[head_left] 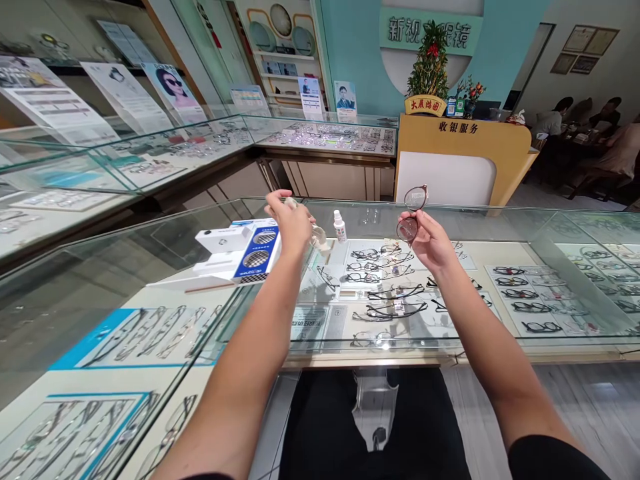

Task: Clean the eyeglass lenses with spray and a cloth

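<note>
Glasses (408, 229): gripped in the right hand (430, 241), above the bench (350, 361).
Cloth (319, 239): gripped in the left hand (291, 223).
Bottle (340, 229): stood upright.
Progress: both taken up; cloth not yet brought to glasses.

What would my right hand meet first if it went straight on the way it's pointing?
Probably the far glass display case: beyond the glasses it holds, the line of your right hand runs toward it, though depth is hard to judge here.

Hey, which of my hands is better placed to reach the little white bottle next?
Probably your left hand: it's nearer the bottle, though it seems to hold a pale cloth. Your right hand is farther off and holds glasses.
</note>
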The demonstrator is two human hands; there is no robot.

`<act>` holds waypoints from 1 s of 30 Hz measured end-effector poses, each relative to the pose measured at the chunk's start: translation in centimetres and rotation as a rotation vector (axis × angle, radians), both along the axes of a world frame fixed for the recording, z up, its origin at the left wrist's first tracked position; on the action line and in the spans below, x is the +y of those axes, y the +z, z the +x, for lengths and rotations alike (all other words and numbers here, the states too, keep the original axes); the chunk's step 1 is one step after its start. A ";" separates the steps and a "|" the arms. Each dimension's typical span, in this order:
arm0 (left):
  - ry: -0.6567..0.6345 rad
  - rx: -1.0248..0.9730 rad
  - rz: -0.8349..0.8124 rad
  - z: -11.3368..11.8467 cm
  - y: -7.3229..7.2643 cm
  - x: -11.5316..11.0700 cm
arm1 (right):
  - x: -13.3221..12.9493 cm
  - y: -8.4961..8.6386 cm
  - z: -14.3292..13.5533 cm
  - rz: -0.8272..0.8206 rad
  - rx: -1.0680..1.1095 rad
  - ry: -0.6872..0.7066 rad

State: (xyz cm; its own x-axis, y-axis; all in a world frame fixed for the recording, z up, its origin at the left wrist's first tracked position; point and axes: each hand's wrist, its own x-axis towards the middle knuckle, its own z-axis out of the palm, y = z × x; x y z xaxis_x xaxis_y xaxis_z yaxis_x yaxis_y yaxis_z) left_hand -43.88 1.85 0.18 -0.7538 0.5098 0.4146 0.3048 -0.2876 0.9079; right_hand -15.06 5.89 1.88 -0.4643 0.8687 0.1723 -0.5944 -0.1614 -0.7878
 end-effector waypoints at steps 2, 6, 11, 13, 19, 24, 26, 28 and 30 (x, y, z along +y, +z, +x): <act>-0.102 -0.185 0.104 1.0 0.7 -0.2 | -0.1 0.0 0.0 0.005 -0.013 -0.009; -0.432 -0.331 0.139 3.7 1.7 -1.1 | -0.3 0.1 -0.1 0.009 -0.019 -0.014; -0.685 -0.287 0.057 5.8 1.4 -2.1 | -0.5 0.2 0.0 0.034 -0.016 0.005; -0.705 -0.247 0.051 6.2 1.0 -2.2 | -0.6 0.2 0.0 0.047 -0.037 0.004; -0.718 -0.251 -0.026 7.0 0.7 -2.4 | -0.8 0.0 -0.3 0.076 -0.062 -0.004; -0.830 -0.291 -0.027 7.4 0.8 -2.4 | -1.5 0.2 -0.8 0.081 -0.075 0.033; -0.892 -0.295 -0.038 7.6 0.7 -2.5 | -1.9 0.3 -0.9 0.079 -0.076 0.033; -0.946 -0.285 -0.063 7.9 0.6 -2.7 | -2.1 0.3 -1.1 0.081 -0.085 0.003; -0.985 -0.267 -0.089 8.3 0.5 -3.0 | -2.2 0.2 -1.2 0.093 -0.109 -0.037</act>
State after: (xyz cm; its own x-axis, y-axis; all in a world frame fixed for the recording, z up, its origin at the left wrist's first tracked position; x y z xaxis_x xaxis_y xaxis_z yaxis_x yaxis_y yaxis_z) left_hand -35.57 -1.13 0.72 -0.0461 0.9732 0.2252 -0.2461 -0.2295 0.9417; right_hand -16.30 3.73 2.05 -0.4527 0.8681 0.2036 -0.5088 -0.0640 -0.8585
